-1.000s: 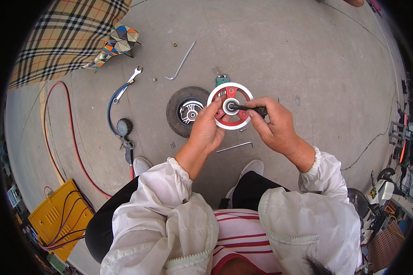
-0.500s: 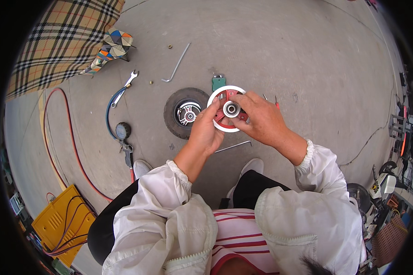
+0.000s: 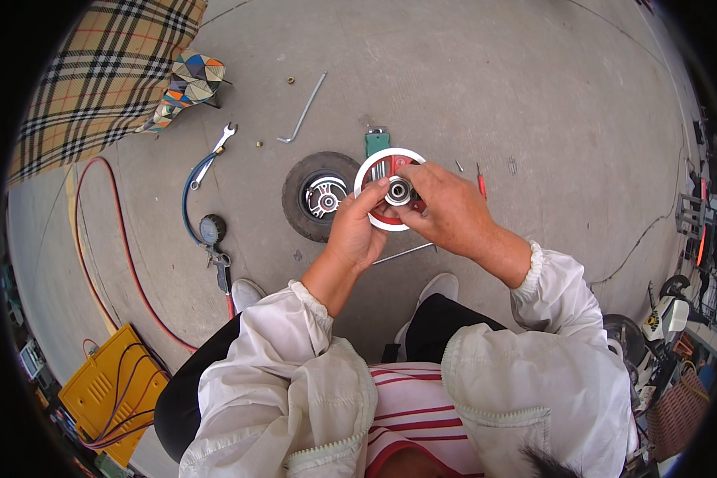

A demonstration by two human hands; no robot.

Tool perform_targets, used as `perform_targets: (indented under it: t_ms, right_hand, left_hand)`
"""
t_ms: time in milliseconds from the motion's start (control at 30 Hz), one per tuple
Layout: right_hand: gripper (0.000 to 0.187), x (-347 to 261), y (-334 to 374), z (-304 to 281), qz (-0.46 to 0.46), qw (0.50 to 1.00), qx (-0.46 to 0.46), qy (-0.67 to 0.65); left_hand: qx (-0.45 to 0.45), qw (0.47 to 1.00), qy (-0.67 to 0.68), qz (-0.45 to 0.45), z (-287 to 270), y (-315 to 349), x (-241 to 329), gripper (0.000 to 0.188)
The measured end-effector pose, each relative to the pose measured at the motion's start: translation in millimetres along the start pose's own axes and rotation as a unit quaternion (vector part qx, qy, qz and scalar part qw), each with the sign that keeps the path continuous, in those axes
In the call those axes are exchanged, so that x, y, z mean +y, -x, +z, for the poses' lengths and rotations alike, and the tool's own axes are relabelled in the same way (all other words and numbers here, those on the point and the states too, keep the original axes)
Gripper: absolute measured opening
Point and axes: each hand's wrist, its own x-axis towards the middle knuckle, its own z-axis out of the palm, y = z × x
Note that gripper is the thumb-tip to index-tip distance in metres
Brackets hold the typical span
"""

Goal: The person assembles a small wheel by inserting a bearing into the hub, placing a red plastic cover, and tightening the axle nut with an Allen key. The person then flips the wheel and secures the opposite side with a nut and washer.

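Note:
A red wheel rim with a white outer ring [image 3: 390, 151] is held up between my two hands, its round metal hub with a bearing [image 3: 398, 190] facing me. My left hand [image 3: 360, 233] closes on the rim's left lower side, its thumb reaching over to the hub. From the right, my right hand [image 3: 458, 209] grips the hub area, with its index finger above the hub and its thumb at the lower edge. Just left of the rim, a black tyre [image 3: 298, 179] lies on the ground with a silver spoked rim [image 3: 327, 199] inside it.
Beyond the rim lies a green tool [image 3: 377, 143]; a red-handled screwdriver [image 3: 482, 188] is to the right. An L-shaped hex key [image 3: 304, 111], a wrench [image 3: 214, 157], brass nuts [image 3: 291, 80] and a tyre gauge [image 3: 213, 229] with hose lie leftward. A yellow case [image 3: 107, 390] sits lower left.
My left thumb has moved from the rim's edge rightward onto the hub. The rim has shifted very slightly left and stays in both hands.

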Motion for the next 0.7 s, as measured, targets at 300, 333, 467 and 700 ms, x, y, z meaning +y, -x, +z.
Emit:
perform_targets:
  t_ms: [300, 333, 467, 700]
  right_hand:
    - [0.039, 1.6, -0.7, 0.6, -0.002, 1.0, -0.003, 0.003]
    - [0.039, 1.8, -1.0, 0.8, -0.002, 1.0, -0.003, 0.002]
    - [0.04, 2.0, -1.3, -0.7, 0.005, 1.0, -0.001, -0.017]
    - [0.043, 4.7, 0.7, 1.3, -0.01, 0.998, 0.014, -0.066]
  left_hand:
    - [-0.009, 1.0, 0.019, 0.018, 6.9, 2.1, 1.6, 0.029]
    - [-0.015, 0.999, 0.022, 0.018, 6.3, 1.9, 1.8, 0.03]
    - [-0.041, 0.998, 0.056, 0.004, 1.9, -0.1, 1.3, 0.033]
    - [-0.078, 0.993, 0.087, -0.018, 5.3, 1.2, 7.3, 0.049]
